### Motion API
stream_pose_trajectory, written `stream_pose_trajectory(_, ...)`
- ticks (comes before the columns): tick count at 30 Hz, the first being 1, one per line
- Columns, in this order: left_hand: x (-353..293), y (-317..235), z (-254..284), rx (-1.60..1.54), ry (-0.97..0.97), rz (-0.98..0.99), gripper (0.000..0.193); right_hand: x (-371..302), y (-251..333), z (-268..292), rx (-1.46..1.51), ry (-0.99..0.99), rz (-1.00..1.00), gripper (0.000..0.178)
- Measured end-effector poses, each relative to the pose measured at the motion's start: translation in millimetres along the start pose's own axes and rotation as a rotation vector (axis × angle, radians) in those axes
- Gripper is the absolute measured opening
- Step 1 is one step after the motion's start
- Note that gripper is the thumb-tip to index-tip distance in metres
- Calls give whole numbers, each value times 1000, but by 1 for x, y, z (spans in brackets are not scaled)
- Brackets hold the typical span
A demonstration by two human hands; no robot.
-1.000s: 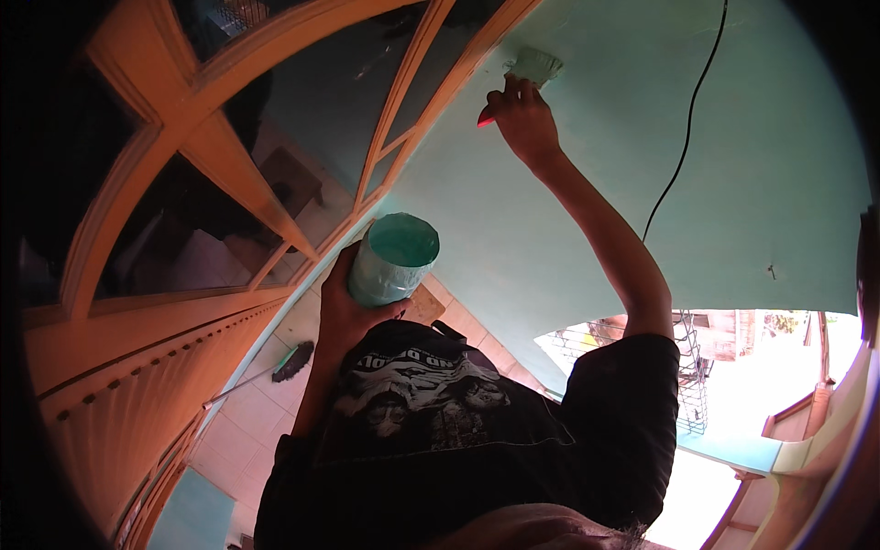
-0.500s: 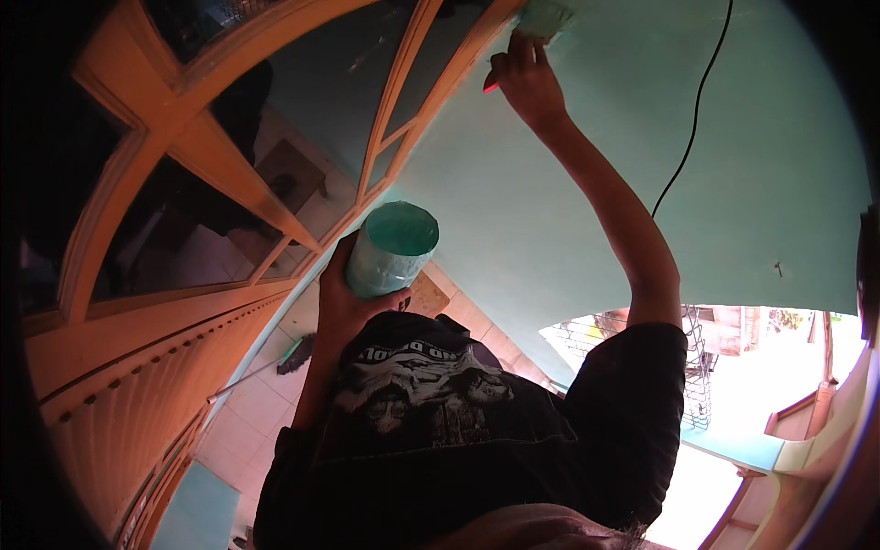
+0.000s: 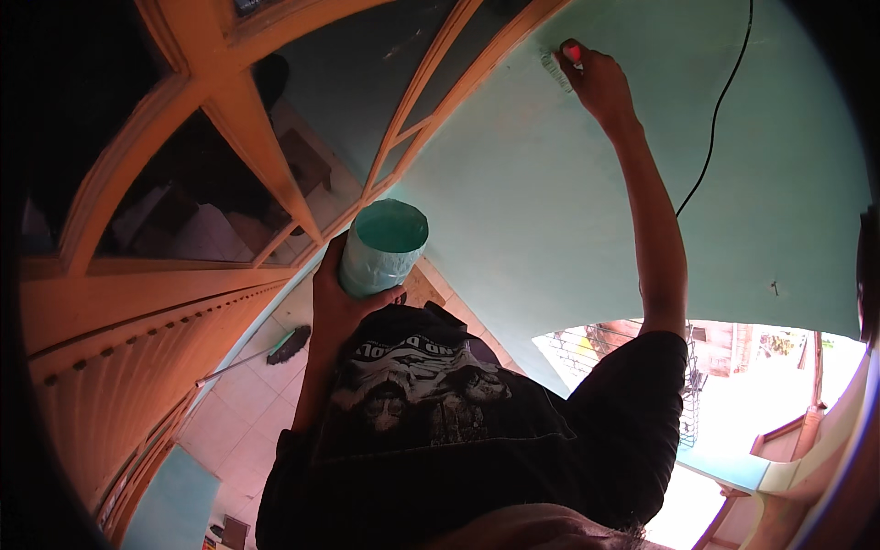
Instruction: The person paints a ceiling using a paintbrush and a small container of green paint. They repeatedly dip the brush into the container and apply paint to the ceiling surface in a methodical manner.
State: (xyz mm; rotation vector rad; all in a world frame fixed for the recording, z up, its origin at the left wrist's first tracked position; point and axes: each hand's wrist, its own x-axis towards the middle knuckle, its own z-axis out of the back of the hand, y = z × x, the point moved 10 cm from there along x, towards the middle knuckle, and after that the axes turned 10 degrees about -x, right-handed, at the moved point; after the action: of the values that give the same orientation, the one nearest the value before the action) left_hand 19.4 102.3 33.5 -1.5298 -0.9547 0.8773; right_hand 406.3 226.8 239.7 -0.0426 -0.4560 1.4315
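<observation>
My left hand (image 3: 341, 298) is wrapped round a cut-off plastic container (image 3: 383, 266), held upright in front of my chest. Pale green paint coats its inside. High up at the wall, my right hand (image 3: 602, 90) is closed on a paintbrush (image 3: 573, 52) with a red handle; its bristles rest against the pale green wall (image 3: 541, 183). The fingers hide part of the brush.
On the left runs an orange wooden frame (image 3: 197, 96) with dark glass panes, bordering the wall. A black cable (image 3: 712, 137) hangs down the wall, and a nail (image 3: 775, 288) sticks out lower right. A broom (image 3: 291, 346) stands on the tiled floor (image 3: 234, 412).
My right hand has moved right and slightly down along the wall with the paintbrush, away from the wooden frame. My left hand keeps the container almost where it was.
</observation>
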Motion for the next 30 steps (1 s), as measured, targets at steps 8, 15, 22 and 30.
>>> stream_pose_trajectory(8,10,5,-12,-41,63,-10,88,-21,45,138,-526,-617,99,12)
stream_pose_trajectory(15,19,9,-28,-75,104,5,91,-51,62,-31,-691,-536,276,11)
stream_pose_trajectory(22,16,1,-20,17,92,-15,90,-72,89,-96,-367,-248,294,10)
stream_pose_trajectory(30,11,8,-12,-56,64,30,89,-11,-26,14,66,-235,-69,28)
